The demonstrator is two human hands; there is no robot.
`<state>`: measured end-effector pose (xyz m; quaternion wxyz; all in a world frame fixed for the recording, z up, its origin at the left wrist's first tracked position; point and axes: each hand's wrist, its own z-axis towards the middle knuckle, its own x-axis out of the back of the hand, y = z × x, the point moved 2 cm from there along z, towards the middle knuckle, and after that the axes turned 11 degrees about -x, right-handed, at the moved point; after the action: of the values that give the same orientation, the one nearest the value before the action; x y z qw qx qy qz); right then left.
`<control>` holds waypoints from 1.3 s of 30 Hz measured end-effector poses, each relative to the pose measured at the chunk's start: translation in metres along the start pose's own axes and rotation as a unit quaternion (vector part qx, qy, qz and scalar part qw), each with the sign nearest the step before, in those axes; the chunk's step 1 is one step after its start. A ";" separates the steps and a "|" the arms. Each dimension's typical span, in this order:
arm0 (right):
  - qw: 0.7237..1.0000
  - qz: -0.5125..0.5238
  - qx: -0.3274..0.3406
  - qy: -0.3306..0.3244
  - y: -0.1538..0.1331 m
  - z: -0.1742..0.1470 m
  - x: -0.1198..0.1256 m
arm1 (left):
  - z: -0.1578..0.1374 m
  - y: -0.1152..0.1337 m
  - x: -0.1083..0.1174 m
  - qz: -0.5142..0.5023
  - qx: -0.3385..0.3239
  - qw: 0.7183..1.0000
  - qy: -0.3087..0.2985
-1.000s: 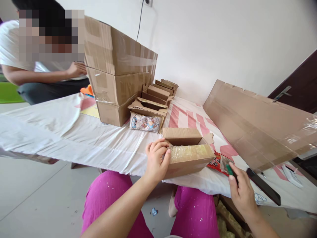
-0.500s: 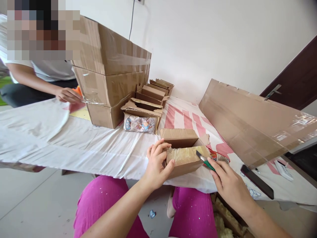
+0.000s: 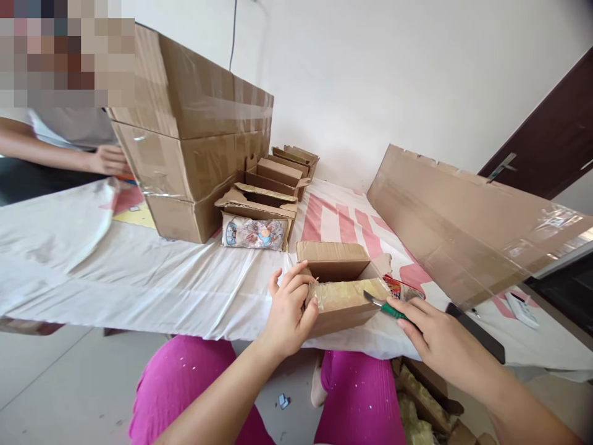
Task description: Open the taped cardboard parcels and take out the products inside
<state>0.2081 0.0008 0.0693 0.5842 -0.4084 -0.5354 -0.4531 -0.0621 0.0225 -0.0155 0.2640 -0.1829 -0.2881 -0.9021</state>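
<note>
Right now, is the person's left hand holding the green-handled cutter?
No, the left hand grips the end of the small cardboard box, while the right hand holds the green-handled cutter.

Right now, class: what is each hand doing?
Left hand: closed on the small cardboard box.
Right hand: closed on a green-handled cutter.

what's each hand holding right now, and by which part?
Left hand grips the small cardboard box at its near left corner. Right hand holds a green utility knife by the handle, blade tip at the box's taped right end.
</note>
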 end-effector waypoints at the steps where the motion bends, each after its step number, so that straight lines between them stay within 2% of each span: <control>1: 1.000 -0.002 0.001 0.003 -0.001 0.002 -0.002 | 0.000 0.000 0.000 -0.006 -0.006 1.000 -0.002; 7: 1.000 -0.003 0.012 0.023 -0.003 0.014 -0.009 | 0.000 -0.002 0.000 -0.016 -0.011 1.000 -0.005; 13: 0.998 0.014 0.047 0.037 0.006 0.003 0.016 | 0.001 -0.004 0.002 -0.001 0.007 1.000 -0.001; 16: 0.998 -0.004 0.047 0.047 0.007 -0.003 0.020 | 0.001 -0.004 0.001 -0.002 0.001 1.000 0.000; 27: 0.997 -0.014 0.030 0.063 0.000 0.013 -0.009 | 0.002 -0.002 0.001 -0.022 -0.029 0.999 -0.011; 30: 0.996 -0.012 0.029 0.084 0.003 0.022 -0.013 | 0.001 -0.003 0.002 -0.019 -0.024 0.999 -0.014; 33: 0.991 0.025 0.026 0.126 0.000 0.024 -0.006 | 0.001 -0.005 0.002 -0.012 -0.003 1.000 -0.009; 35: 0.989 0.057 0.050 0.127 -0.008 0.019 0.000 | 0.002 -0.006 0.001 -0.010 0.009 1.000 -0.008; 39: 0.986 0.088 0.127 0.068 -0.033 0.005 0.005 | 0.002 -0.004 -0.002 -0.010 0.025 1.000 -0.009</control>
<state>0.1748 -0.0028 0.0744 0.7043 -0.3442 -0.5095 -0.3548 -0.0626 0.0269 -0.0162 0.2568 -0.1813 -0.3150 -0.8955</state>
